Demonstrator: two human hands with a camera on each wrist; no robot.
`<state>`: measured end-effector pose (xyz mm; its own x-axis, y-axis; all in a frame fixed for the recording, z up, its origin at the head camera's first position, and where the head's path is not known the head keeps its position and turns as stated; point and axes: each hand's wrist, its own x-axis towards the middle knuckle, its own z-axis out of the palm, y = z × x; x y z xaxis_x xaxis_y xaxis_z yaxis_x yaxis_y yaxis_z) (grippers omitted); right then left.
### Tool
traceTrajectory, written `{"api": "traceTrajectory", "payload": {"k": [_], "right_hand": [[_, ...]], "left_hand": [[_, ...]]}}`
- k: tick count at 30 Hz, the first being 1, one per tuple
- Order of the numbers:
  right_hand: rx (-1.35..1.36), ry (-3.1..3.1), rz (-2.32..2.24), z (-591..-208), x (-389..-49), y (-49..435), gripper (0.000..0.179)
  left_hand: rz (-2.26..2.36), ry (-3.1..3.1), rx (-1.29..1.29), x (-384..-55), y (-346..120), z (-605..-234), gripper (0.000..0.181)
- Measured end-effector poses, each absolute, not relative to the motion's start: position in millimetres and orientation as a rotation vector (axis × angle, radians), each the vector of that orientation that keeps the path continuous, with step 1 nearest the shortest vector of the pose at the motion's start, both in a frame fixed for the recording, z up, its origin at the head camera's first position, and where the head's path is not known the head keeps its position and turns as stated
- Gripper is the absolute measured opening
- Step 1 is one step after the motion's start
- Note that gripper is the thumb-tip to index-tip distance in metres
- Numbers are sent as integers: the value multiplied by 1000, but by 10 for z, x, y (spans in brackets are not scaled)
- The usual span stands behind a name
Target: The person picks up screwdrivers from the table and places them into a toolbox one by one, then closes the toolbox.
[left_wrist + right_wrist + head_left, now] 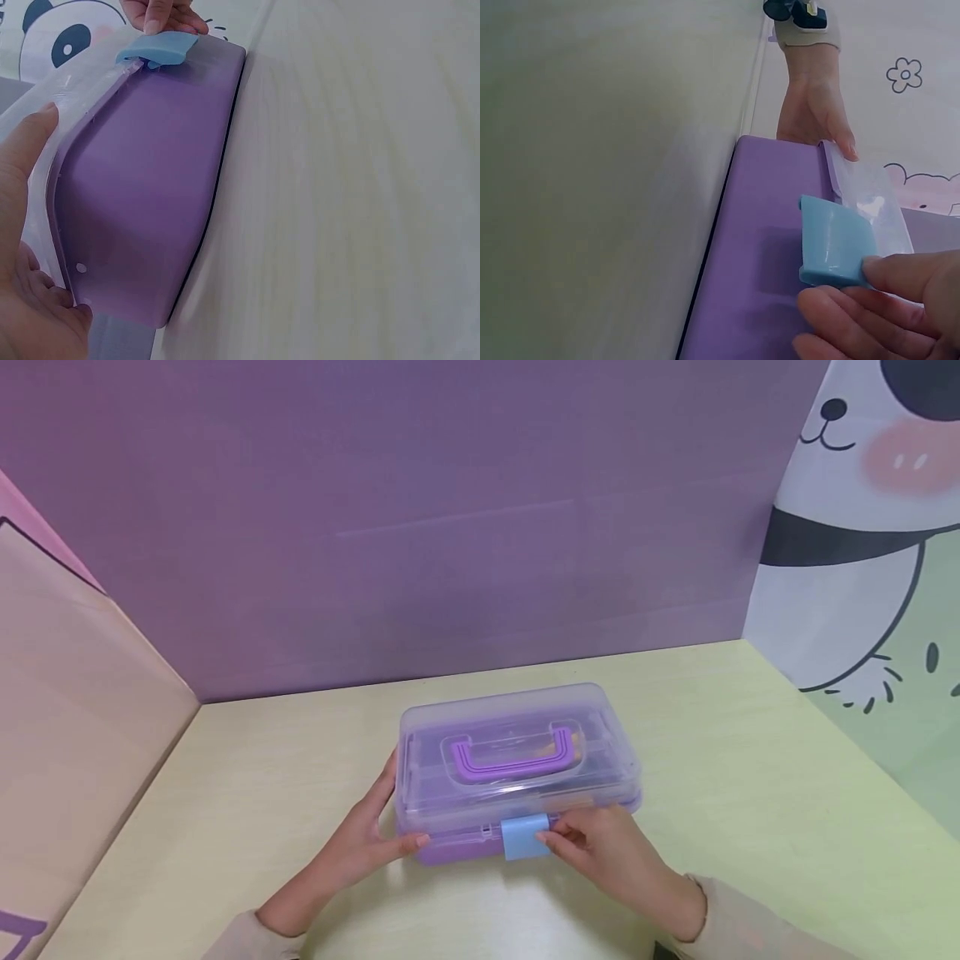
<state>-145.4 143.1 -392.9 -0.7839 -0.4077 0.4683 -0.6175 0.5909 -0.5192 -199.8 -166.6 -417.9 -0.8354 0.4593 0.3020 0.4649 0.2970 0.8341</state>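
Observation:
A plastic storage box (457, 850) with a purple base and a clear lid (510, 710) rests on the table, lid down. On the lid lies a purple carry handle (517, 770). My left hand (360, 843) holds the box's left end, thumb at the front corner by the lid's edge and fingers along the side. At the front, my right hand (611, 852) pinches the light blue latch (838, 238) between thumb and fingers. That latch stands out from the purple front wall (150, 165) in the wrist views.
The pale wood-grain table (750, 793) spreads around the box. A purple panel (450, 527) rises behind it. Printed side panels stand at the left (75, 677) and at the right, where a panda drawing (832, 618) shows.

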Motion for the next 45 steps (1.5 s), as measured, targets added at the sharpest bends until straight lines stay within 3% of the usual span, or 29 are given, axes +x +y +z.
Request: {"api": "traceTrajectory", "payload": {"k": [7, 14, 20, 28, 37, 45], "right_hand": [[882, -2341, 618, -3986, -1500, 1417, 32], [1049, -2008, 255, -3991, -1574, 1367, 18], [1187, -1907, 62, -3973, -1599, 1343, 33], [1296, -1734, -82, -3896, -1710, 1442, 28], [1223, -2038, -87, -3803, -1755, 1534, 82], [1287, -1956, -126, -3754, -1833, 1577, 86]], "left_hand": [[-1613, -2526, -907, -2002, -1683, -4184, 109], [-1627, -2510, -923, -2007, -1682, -4193, 108], [-1604, -2521, -909, -1995, -1673, -4193, 109], [-1628, -2511, -905, -1993, -1667, -4191, 109], [-1632, -2513, -897, -1982, -1669, -4182, 109], [-1600, -2536, -898, -1968, -1670, -4159, 109]]}}
